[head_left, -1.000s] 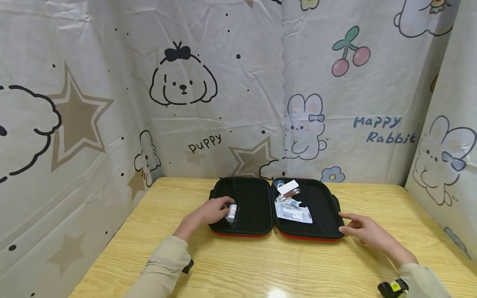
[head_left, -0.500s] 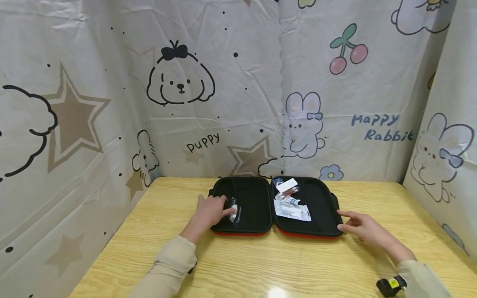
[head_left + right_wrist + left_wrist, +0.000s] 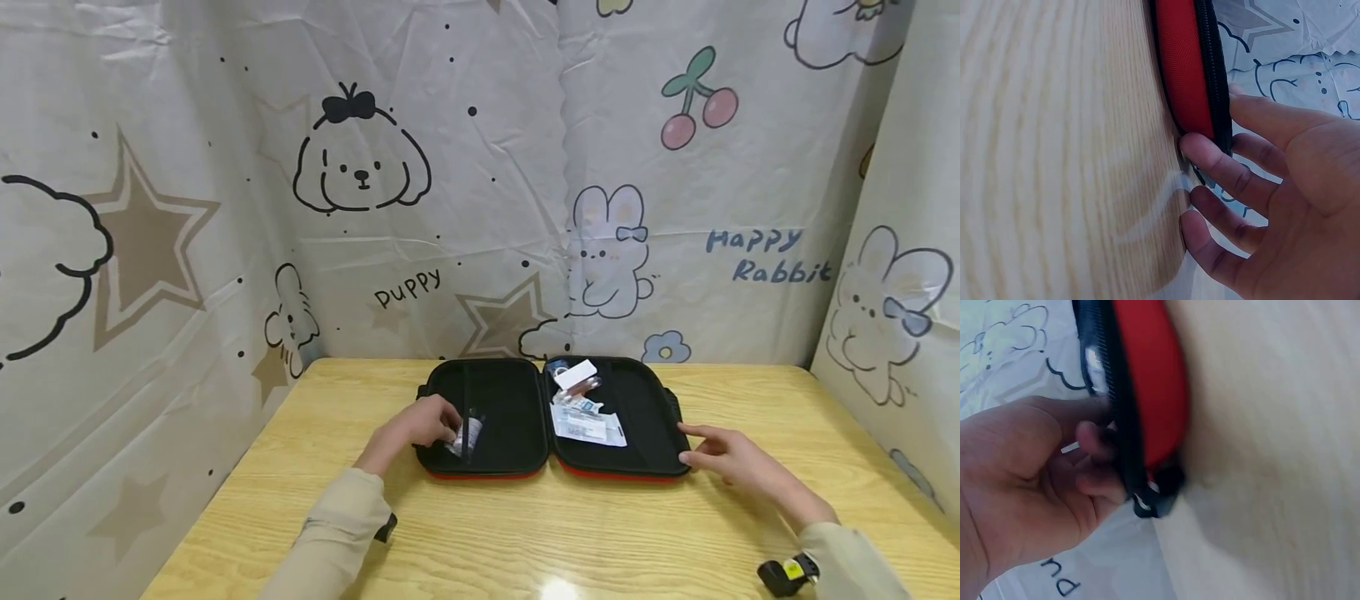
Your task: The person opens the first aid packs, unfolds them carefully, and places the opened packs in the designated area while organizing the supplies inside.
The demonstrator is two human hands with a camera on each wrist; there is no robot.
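A black-lined zip case (image 3: 517, 417) with a red shell lies unfolded on the table. In its left half, a small white roll in clear wrapping (image 3: 471, 435) lies beneath a dark strap. My left hand (image 3: 423, 422) reaches over the left rim, its thumb and fingertips at the wrapped roll; the left wrist view hides the tips behind the zipper edge. At the far right, my right hand (image 3: 738, 464) holds the case's outer corner; the right wrist view shows the thumb on the zipper rim (image 3: 1215, 69) and a finger against the red shell (image 3: 1182, 62).
The case's right half holds a white flat packet (image 3: 588, 427), a small white box (image 3: 576, 375) and other small packs along the hinge side. A patterned cloth (image 3: 450, 208) hangs behind the wooden table (image 3: 600, 542).
My left hand has shifted over the wrapped roll and drawn back slightly left, and the strap now crosses the roll. The case's left half has shifted slightly left. My right hand stays in place.
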